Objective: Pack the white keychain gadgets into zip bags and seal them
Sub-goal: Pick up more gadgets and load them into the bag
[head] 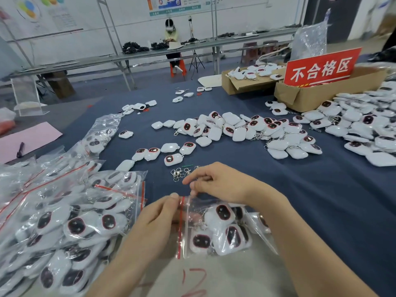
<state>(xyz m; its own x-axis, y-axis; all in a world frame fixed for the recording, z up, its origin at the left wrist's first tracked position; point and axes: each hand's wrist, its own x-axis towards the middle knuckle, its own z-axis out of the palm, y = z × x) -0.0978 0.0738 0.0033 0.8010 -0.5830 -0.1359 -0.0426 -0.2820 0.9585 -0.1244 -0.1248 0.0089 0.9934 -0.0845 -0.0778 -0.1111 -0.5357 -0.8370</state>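
The blue table (300, 200) is crowded. A big heap of white gadgets (364, 125) sits at the far right, and a looser scatter runs across the middle. The stack of filled bags (64, 221) is banked up at the near left. Two cardboard boxes (317, 93) sit far right, with a red sign (321, 68) standing in the nearer one.

The zip bag (222, 230) lies flat in front of you at the near edge. It is loaded with several gadgets, and its mouth points left. Your left hand (158, 221) pinches the mouth at the far end of the red zip strip (181, 221). Your right hand (218, 183) nips that same far corner with its fingertips, and its other fingers are curled. Both hands have plastic in them, neither is spread.

This looks like the sealing step. I can't tell how much of the strip is already pressed shut. Anchor the corner with your right hand and run your left thumb and forefinger toward you along the red line, pressing firmly the whole way. The gadgets crowd the mouth, so nudge them right first so that no ring gets caught in the track. Squeeze the air out before the last stretch.

The loose key clips (179, 173) lie just beyond your hands, so keep the bag clear of them.
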